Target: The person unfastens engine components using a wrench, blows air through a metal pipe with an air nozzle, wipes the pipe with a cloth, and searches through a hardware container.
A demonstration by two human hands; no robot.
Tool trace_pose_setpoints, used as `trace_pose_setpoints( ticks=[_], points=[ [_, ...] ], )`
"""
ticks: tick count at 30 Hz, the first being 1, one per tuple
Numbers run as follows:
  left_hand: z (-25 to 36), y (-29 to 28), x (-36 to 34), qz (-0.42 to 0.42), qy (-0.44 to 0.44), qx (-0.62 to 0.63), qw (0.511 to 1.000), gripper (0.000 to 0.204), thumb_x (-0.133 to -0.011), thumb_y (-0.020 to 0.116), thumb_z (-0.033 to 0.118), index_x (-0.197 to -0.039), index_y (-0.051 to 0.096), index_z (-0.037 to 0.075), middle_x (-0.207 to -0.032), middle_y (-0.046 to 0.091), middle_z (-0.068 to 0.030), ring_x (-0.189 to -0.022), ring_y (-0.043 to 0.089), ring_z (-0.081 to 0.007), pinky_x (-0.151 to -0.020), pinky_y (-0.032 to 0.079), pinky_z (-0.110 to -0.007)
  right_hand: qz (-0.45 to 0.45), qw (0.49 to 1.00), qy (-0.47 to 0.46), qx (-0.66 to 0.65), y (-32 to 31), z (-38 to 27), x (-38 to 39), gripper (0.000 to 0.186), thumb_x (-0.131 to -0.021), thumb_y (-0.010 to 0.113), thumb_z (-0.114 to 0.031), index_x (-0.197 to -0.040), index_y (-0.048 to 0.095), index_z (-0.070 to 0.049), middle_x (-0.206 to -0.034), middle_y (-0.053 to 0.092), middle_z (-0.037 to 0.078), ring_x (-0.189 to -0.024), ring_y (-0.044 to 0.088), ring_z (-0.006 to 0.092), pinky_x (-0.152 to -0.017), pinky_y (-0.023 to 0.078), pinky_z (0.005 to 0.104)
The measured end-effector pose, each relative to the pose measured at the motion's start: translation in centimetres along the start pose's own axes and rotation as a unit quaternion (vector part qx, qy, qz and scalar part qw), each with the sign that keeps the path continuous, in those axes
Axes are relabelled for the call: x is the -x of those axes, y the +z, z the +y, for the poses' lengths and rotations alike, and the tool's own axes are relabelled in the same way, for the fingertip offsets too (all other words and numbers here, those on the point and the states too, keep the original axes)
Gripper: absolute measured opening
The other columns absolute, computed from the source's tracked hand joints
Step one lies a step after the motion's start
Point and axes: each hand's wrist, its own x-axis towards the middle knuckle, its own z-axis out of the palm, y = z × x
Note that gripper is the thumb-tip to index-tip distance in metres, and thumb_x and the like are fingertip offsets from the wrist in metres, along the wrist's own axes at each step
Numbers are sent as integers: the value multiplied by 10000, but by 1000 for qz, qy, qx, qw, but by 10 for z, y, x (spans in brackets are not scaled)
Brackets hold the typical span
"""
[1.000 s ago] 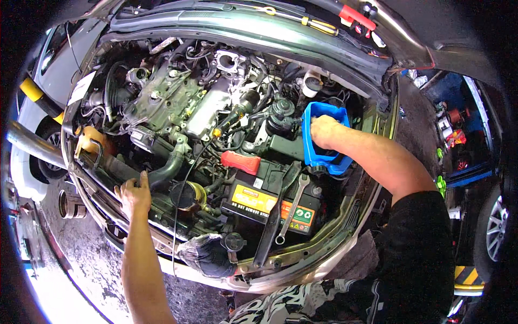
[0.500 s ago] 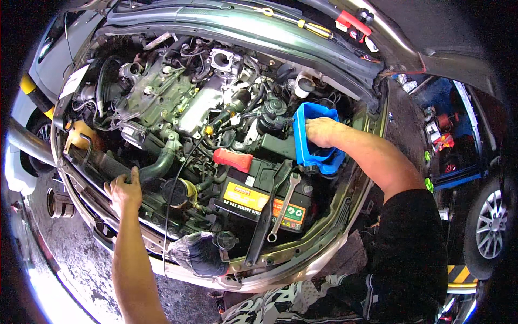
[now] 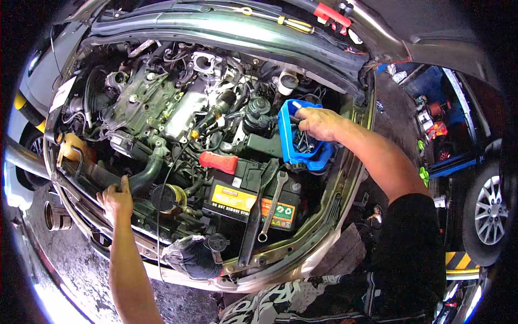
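Observation:
My right hand (image 3: 321,123) is over a blue plastic tray (image 3: 284,135) standing at the right side of the engine bay. Its fingers are pinched on a small pale metal piece (image 3: 297,105), too small to name. Below the hand, several loose bolts (image 3: 303,144) lie in the tray. My left hand (image 3: 117,201) rests on the front edge of the engine bay, thumb raised and fingers extended, with nothing in it. Beside it runs a thick black hose (image 3: 147,175). A combination wrench (image 3: 273,205) lies across the car battery (image 3: 229,197).
A red plastic cover (image 3: 218,161) sits at the battery's rear edge. Next to the wrench is a black bracket (image 3: 256,221). A dark cloth (image 3: 189,258) hangs on the front edge. Near the windscreen lies a yellow-handled screwdriver (image 3: 298,25). Another car's wheel (image 3: 490,205) stands at right.
My right hand has risen out of the blue tray, uncovering the bolts, with a small pale piece now at the fingertips. The whole view has shifted slightly; my left hand stays in place.

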Motion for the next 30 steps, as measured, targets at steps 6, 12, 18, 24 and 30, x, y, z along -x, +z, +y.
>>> trace_pose_setpoints(
  ticks=[6,12,18,24,30],
  points=[
    [0,-1,0,-14,0,0,1000,716,-851,410,699,-1199,606,105,-1362,476,-130,-1374,242,-355,-1077,296,-531,82,995,-25,52,-5,2,11,94,-732,583,-125,-809,597,-73,-964,547,104,-943,569,301,-765,502,400],
    [1,-3,5,-10,2,-8,1000,725,-848,413,702,-1228,583,108,-1361,480,-119,-1378,238,-343,-1066,298,-558,184,978,20,96,-15,7,11,94,-754,581,-119,-841,571,-85,-1039,550,118,-933,576,307,-763,515,390],
    [4,-10,9,-20,-19,13,1000,709,-836,430,709,-1219,593,135,-1392,448,-94,-1391,217,-319,-1053,304,-570,282,957,65,30,-26,-5,17,197,-770,625,-83,-967,630,-81,-1118,557,163,-950,606,354,-792,522,402],
    [-2,-5,1,-14,-7,19,1000,673,-838,443,695,-1163,631,137,-1367,477,-76,-1389,225,-309,-1075,296,-529,307,847,241,-362,-28,-28,24,207,-917,583,-148,-1075,635,-25,-954,660,78,-864,631,187,-754,516,332],
    [-5,1,-6,-22,18,-11,1000,685,-833,440,704,-1166,626,136,-1373,470,-74,-1389,226,-301,-1074,292,-533,138,547,88,-821,-37,-44,60,552,-905,588,-267,-1362,401,-21,-1189,584,155,-1025,602,261,-839,504,359]
  ],
)
